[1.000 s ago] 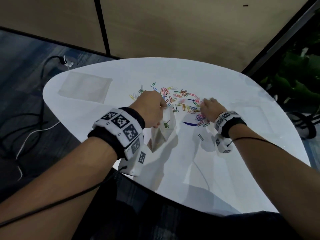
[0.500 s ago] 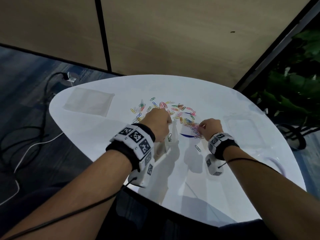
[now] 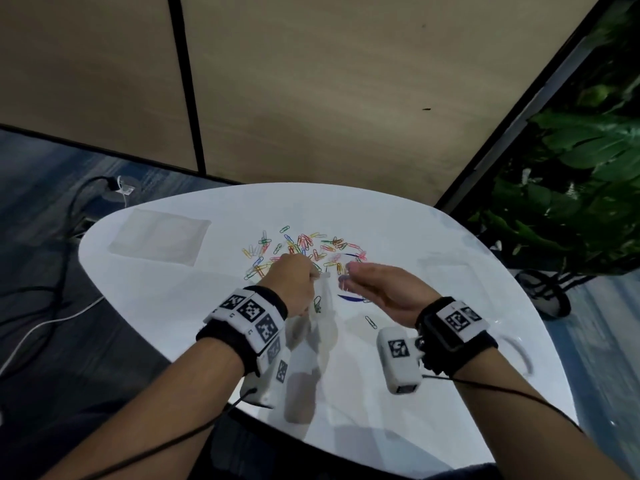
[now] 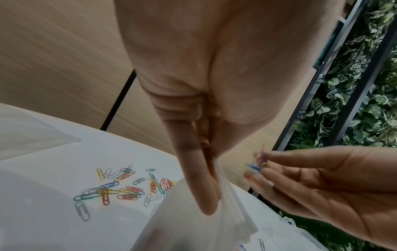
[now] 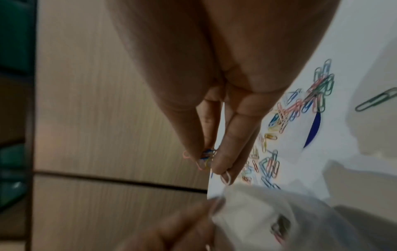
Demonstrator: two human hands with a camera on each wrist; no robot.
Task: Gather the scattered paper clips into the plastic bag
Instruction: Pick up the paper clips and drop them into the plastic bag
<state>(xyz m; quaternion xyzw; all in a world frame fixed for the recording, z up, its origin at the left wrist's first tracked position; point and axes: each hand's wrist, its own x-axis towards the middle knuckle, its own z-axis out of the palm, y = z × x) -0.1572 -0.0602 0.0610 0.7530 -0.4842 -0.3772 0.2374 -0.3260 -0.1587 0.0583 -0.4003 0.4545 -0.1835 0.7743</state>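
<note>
My left hand point(image 3: 298, 282) pinches the top edge of a clear plastic bag point(image 3: 320, 317) that hangs above the white table point(image 3: 398, 393); a green clip shows inside it. In the left wrist view the thumb point(image 4: 199, 183) presses the bag point(image 4: 193, 220) against the fingers. My right hand point(image 3: 377, 289) is raised beside the bag's mouth and pinches a small bunch of coloured paper clips point(image 5: 206, 157) between thumb and fingertips. Several coloured paper clips point(image 3: 298, 247) lie scattered on the table beyond both hands. One clip point(image 3: 370, 322) lies alone under my right wrist.
A second flat clear bag point(image 3: 159, 239) lies at the table's far left. A clear lidded box point(image 3: 450, 271) sits at the right. Cables point(image 3: 52, 306) run over the floor on the left. Plants point(image 3: 571, 185) stand to the right, beyond the wood panel wall point(image 3: 329, 81).
My right hand has lifted off the pile with clips pinched and turned toward the bag's mouth. My left hand has kept hold of the bag. The head view has tilted up.
</note>
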